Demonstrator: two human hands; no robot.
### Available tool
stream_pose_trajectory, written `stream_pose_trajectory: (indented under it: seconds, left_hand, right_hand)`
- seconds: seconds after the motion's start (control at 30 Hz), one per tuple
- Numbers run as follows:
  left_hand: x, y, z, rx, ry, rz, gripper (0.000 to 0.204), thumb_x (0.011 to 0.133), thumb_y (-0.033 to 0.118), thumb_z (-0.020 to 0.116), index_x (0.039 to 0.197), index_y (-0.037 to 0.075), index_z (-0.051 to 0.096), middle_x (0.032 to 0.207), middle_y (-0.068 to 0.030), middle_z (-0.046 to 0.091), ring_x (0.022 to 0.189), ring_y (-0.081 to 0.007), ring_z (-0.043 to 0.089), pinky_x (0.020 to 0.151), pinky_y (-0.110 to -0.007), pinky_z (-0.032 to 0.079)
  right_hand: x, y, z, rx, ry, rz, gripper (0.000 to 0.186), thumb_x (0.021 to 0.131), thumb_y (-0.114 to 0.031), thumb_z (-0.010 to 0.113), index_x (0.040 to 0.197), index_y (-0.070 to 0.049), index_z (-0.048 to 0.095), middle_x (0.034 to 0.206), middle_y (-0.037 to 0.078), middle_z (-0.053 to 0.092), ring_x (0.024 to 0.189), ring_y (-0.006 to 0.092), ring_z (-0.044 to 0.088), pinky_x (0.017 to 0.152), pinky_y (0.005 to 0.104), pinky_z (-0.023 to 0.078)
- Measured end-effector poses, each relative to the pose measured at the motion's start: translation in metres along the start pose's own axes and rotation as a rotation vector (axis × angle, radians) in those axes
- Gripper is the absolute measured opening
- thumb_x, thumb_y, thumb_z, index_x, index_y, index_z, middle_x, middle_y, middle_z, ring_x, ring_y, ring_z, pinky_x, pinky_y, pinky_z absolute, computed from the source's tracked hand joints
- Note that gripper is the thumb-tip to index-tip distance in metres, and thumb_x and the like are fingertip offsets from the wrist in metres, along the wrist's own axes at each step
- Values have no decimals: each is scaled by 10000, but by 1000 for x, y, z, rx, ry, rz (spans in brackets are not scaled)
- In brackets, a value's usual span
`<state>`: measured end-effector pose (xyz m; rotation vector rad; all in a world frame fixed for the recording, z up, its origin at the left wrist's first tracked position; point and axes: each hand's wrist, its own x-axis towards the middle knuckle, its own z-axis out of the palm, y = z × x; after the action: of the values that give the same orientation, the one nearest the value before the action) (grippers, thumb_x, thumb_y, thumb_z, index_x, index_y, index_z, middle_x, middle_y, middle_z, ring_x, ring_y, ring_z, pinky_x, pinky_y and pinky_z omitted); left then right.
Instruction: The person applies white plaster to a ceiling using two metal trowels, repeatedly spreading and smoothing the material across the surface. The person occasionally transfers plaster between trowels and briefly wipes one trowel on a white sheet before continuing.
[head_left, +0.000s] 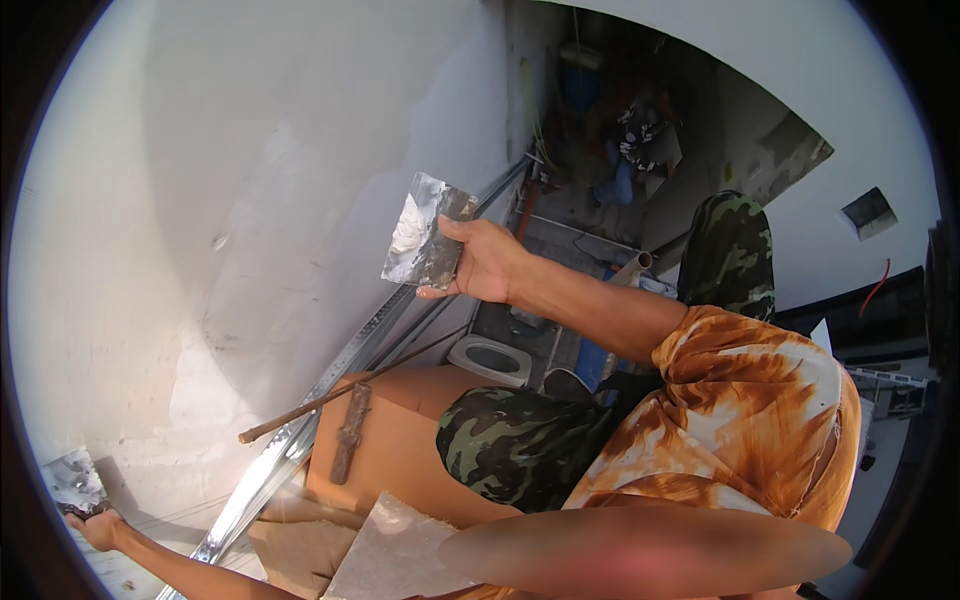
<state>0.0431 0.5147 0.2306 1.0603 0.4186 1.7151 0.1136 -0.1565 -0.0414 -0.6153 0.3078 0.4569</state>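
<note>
Two hands in view, each holding one metal blade; two blades counted. Near left: left hand [98, 527] low by the wall base, fingers clenched round the handle of a small putty knife [72, 480], blade up. Near centre: one brown board [410, 440] carrying one crusted tool [351, 432]; one thin rod [330, 397] across it. Farther: right hand [485, 262] grips a wide plastering blade [425, 232] loaded with white putty, close to the white wall [250, 180]. Far below: one white toilet pan [490, 358].
</note>
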Motion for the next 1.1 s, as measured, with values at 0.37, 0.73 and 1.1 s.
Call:
stream_pose_trajectory:
  seconds: [0.37,0.73,1.1]
  left_hand:
    - [-61,16,9,-213,-392,66,509,1049,369,531,1306,-67,579,1253,-102,646,1134,-254,638,981,-384,505]
    - [-75,26,9,-177,-368,68,521,1026,388,573,1272,-71,597,1233,-111,636,1117,-255,632,973,-375,505]
    - [-75,25,8,-191,-360,108,514,1037,386,555,1231,-86,622,1180,-109,655,1061,-224,641,934,-338,513]
  right_hand:
    - [58,-3,146,-1828,-557,-2103,423,879,-78,662,1272,-230,708,1372,-17,641,1315,259,495,1128,509,305]
    - [119,154,278,-2051,-1181,-2711,223,961,-333,571,973,-262,781,1230,-51,642,1366,246,401,1197,508,290]
    - [134,69,212,-1936,-1026,-2435,297,966,-296,561,1146,-164,756,1365,2,595,1428,249,353,1128,491,359]
